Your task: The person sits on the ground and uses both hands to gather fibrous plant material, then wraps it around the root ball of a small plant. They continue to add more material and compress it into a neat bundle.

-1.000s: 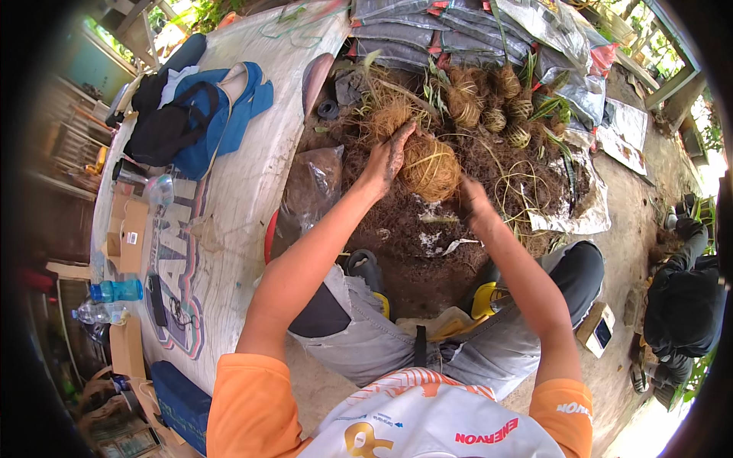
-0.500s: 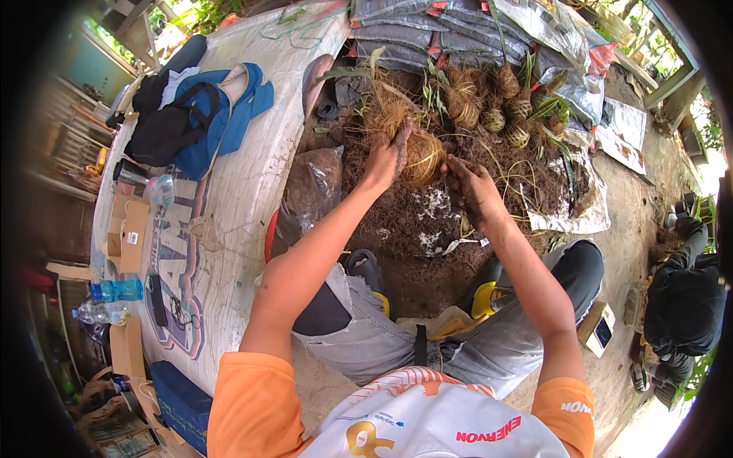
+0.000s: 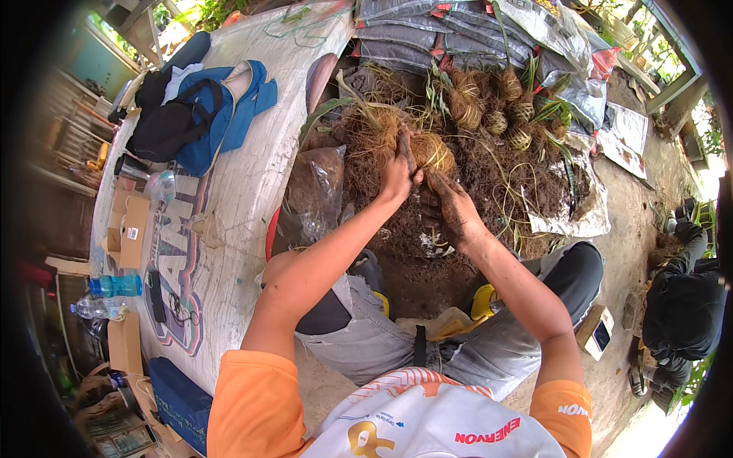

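Observation:
A round root ball, bound with pale strands, hangs above the dark soil. Around its left side wraps my left hand, closed on it, with the palm side out of sight. Loose brown roots and long green leaves spread out to the left of that hand. My right hand, dirty with soil, has its fingers bent together at the ball's lower edge. Whatever is between those fingertips is too small to make out.
Several wrapped root-ball plants lie at the far side, before stacked grey sacks. A clear plastic bag sits left of the soil. White sheeting lies right. Farther right, a person in dark clothes bends down.
The root ball has shifted slightly right, and its leaves have swung lower to the left. My right hand has come left and down, closer to my left hand.

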`<state>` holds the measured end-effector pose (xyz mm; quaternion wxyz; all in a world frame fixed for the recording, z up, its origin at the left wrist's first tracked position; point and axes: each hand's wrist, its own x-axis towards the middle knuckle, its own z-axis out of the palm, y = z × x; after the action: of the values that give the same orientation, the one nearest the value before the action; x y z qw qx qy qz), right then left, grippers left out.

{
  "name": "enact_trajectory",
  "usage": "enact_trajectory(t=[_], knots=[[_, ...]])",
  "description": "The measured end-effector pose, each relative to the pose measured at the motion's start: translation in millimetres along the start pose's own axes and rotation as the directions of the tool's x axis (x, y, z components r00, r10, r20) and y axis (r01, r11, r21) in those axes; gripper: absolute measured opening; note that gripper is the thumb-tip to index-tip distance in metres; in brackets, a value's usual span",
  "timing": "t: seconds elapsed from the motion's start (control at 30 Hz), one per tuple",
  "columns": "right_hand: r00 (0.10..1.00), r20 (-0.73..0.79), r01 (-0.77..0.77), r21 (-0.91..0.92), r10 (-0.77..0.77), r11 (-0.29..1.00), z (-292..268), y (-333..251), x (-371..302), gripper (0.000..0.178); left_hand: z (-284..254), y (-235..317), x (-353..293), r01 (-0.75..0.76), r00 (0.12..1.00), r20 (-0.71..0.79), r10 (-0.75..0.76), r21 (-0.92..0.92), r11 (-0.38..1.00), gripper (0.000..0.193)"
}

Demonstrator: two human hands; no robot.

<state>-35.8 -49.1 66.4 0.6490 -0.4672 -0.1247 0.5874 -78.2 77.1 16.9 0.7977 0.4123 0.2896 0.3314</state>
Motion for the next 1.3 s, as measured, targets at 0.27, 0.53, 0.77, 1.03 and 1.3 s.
enact_trajectory(t=[0.27, 0.53, 0.77, 1.03, 1.3], knots=[[0.989, 0.145, -0.028, 0.132, 0.009, 0.991, -2.9, -7.5, 2.3, 0.018, -2.0, 3.6, 5.6, -0.030, 0.999, 0.021, 0.028, 0.129, 0.991, 0.055], [0.964, 0.191, -0.247, 0.374, 0.186, 0.894, -13.2, 17.2, 14.3, 0.023, -7.5, 2.8, 17.6, 0.122, 0.990, 0.066, -0.125, 0.044, 0.992, 0.048], [0.970, 0.152, -0.224, 0.244, 0.191, 0.944, -30.6, 37.8, 30.4, 0.021, -0.3, 14.8, 5.4, 0.206, 0.978, 0.006, -0.206, -0.080, 0.975, 0.039], [0.968, 0.147, -0.207, 0.001, 0.205, 0.978, -134.5, 56.4, 69.1, 0.033, 13.3, 32.6, 0.6, 0.166, 0.960, 0.219, -0.173, 0.050, 0.985, 0.035], [0.991, -0.129, -0.056, -0.248, 0.024, 0.967, -86.1, -42.4, 38.9, 0.021, -20.5, 34.6, 12.7, -0.012, 0.914, 0.369, -0.170, 0.443, 0.896, 0.055]])
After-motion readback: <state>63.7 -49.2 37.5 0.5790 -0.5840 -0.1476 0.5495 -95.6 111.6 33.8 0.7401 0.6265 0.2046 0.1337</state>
